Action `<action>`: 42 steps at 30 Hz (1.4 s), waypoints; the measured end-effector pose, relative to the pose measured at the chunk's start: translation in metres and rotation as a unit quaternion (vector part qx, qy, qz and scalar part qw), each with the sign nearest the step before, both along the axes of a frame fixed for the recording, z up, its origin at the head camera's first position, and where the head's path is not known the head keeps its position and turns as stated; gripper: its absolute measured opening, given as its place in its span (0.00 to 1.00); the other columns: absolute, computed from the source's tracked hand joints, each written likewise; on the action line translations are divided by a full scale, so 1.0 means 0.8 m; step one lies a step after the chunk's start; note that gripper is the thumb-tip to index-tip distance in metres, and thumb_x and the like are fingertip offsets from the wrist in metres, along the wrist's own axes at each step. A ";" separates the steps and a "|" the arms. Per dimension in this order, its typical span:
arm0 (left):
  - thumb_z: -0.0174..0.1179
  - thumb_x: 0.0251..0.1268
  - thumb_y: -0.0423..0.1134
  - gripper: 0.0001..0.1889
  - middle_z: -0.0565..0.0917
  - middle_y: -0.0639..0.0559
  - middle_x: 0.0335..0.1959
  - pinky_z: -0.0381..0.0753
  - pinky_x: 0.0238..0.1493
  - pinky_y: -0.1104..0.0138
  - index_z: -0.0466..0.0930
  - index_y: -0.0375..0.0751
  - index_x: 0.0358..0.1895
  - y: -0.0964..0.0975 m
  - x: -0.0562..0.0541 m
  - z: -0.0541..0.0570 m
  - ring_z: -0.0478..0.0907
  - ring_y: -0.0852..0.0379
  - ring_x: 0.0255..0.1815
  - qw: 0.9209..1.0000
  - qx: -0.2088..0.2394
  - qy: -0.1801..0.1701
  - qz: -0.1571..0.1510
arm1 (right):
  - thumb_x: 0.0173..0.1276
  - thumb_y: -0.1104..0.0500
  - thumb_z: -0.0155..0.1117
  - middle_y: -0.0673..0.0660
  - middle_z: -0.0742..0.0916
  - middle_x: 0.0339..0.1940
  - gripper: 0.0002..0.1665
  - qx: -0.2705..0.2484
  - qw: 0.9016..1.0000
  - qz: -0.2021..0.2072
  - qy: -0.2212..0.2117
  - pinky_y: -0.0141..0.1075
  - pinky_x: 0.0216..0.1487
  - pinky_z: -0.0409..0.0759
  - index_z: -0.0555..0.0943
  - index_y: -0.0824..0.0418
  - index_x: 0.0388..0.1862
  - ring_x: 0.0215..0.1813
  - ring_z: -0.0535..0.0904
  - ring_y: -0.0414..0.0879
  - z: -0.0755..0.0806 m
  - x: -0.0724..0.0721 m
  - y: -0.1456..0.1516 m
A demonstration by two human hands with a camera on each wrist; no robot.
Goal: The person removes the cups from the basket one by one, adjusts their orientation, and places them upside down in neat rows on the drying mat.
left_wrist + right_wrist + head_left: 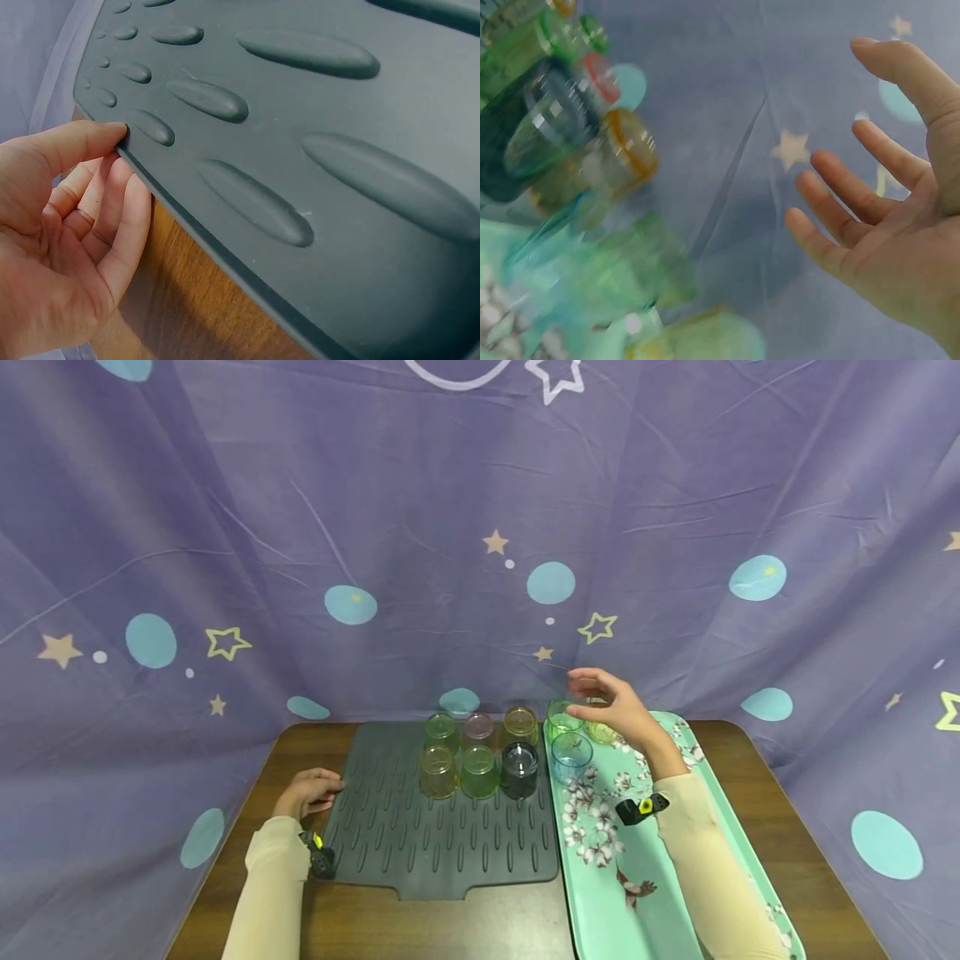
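My left hand (309, 792) pinches the left edge of the dark grey drying mat (420, 847), with the thumb on top and the fingers curled below the edge in the left wrist view. My right hand (611, 710) is raised over the far end of the mint-green tray (660, 893), fingers spread and holding nothing. Nearest below it on the tray are a green glass (558, 724), a yellow glass (602, 732) partly hidden by the hand, and a blue glass (572, 760). In the right wrist view, the glasses are blurred.
Two rows of tinted glasses stand on the mat's back right: a green (441, 731), a pink (478, 731) and an amber glass (520, 727) behind; a yellowish (438, 774), a green (480, 774) and a dark grey glass (519, 772) in front. A purple curtain (420, 527) hangs behind the wooden table (360, 927).
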State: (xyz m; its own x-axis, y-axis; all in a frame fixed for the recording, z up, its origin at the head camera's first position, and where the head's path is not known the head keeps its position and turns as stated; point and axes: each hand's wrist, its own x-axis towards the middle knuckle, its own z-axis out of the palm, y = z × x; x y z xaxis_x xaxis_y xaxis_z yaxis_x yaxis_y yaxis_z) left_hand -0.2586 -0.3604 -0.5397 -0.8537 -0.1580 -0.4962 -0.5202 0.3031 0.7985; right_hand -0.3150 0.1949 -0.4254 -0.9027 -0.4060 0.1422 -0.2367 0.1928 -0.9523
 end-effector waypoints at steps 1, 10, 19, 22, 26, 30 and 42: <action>0.60 0.68 0.29 0.07 0.78 0.58 0.26 0.82 0.34 0.72 0.75 0.34 0.45 0.000 0.000 -0.001 0.76 0.65 0.27 1.000 0.000 0.000 0.000 | 0.67 0.62 0.73 0.64 0.76 0.69 0.37 -0.003 1.000 -0.009 -0.006 0.38 0.61 0.81 0.69 0.57 0.73 0.67 0.73 0.58 -0.007 0.002 0.006; 0.61 0.68 0.30 0.05 0.78 0.59 0.25 0.82 0.33 0.72 0.76 0.36 0.43 -0.003 -0.003 -0.004 0.76 0.65 0.26 1.000 0.002 0.000 -0.002 | 0.68 0.63 0.71 0.68 0.71 0.73 0.42 -0.028 0.998 -0.023 -0.042 0.34 0.55 0.83 0.62 0.62 0.77 0.71 0.67 0.65 -0.072 0.015 0.037; 0.61 0.68 0.30 0.06 0.79 0.59 0.26 0.83 0.33 0.72 0.76 0.35 0.45 -0.002 -0.003 -0.003 0.76 0.65 0.27 1.000 0.004 0.001 -0.001 | 0.67 0.67 0.70 0.76 0.66 0.73 0.44 -0.056 0.997 -0.019 -0.054 0.32 0.55 0.82 0.59 0.68 0.77 0.73 0.62 0.74 -0.118 0.022 0.047; 0.61 0.69 0.30 0.08 0.79 0.59 0.26 0.83 0.33 0.72 0.75 0.34 0.46 -0.002 -0.002 -0.002 0.76 0.65 0.26 1.000 0.003 -0.001 -0.005 | 0.66 0.68 0.70 0.78 0.65 0.73 0.46 -0.065 0.996 -0.011 -0.054 0.32 0.55 0.82 0.57 0.71 0.77 0.73 0.63 0.74 -0.128 0.022 0.049; 0.61 0.69 0.30 0.08 0.79 0.59 0.26 0.82 0.33 0.72 0.75 0.34 0.46 -0.002 -0.002 -0.002 0.76 0.65 0.26 1.000 0.005 -0.002 -0.002 | 0.67 0.68 0.69 0.77 0.66 0.74 0.47 -0.060 0.996 -0.003 -0.061 0.32 0.55 0.82 0.54 0.71 0.78 0.73 0.63 0.72 -0.139 0.021 0.051; 0.61 0.69 0.30 0.07 0.79 0.59 0.26 0.82 0.33 0.72 0.76 0.34 0.45 -0.001 -0.003 -0.004 0.76 0.65 0.27 1.000 0.006 -0.002 0.002 | 0.68 0.68 0.68 0.76 0.65 0.75 0.46 -0.057 0.996 0.003 -0.070 0.33 0.57 0.82 0.53 0.70 0.78 0.74 0.61 0.74 -0.150 0.018 0.052; 0.61 0.69 0.30 0.05 0.78 0.60 0.25 0.82 0.34 0.72 0.76 0.36 0.43 -0.004 -0.003 -0.002 0.76 0.65 0.26 1.000 0.008 -0.002 -0.010 | 0.67 0.67 0.70 0.72 0.64 0.78 0.51 -0.055 0.993 0.016 -0.100 0.40 0.60 0.81 0.51 0.67 0.80 0.77 0.57 0.72 -0.159 0.018 0.047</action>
State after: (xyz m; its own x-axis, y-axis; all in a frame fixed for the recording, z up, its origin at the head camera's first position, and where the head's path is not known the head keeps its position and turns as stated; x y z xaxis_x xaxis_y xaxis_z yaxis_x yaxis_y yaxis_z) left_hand -0.2609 -0.3636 -0.5411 -0.8548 -0.1330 -0.5016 -0.5171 0.3005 0.8014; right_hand -0.3005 0.2323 -0.5525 -0.9042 -0.4271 0.0068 -0.0459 0.0811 -0.9956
